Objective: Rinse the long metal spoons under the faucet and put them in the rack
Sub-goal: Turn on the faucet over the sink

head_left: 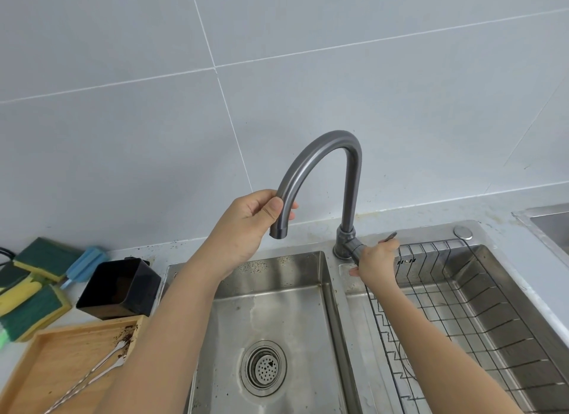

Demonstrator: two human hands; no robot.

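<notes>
**Both hands on the faucet, spoons waiting on the tray**

Two long metal spoons (92, 372) lie side by side on a wooden tray (58, 355) at about 8 o'clock in the view, their bowls pointing toward 1 o'clock into a smear of dark grounds at the tray's far corner. Neither hand touches them.

The faucet (320, 155) rises at the centre, its gooseneck arching over toward 9 o'clock above the left basin (277, 318). The left hand (246, 225) grips the spout just above its outlet, thumb across the front and fingers wrapped behind. The right hand (377, 261) is curled over the lever at the faucet's base, at 3 o'clock from the stem; the lever's thin tip pokes out past the knuckles. No water shows at the outlet.

The wire rack (462, 309) sits in the right basin, at 4 o'clock from the faucet, with the right forearm crossing over its near edge.

At 9 o'clock, beyond the tray, stands a black square container (120, 287), and further toward the edge lie green-and-yellow sponges (34, 290) and a blue brush (84, 264) on the counter.
</notes>
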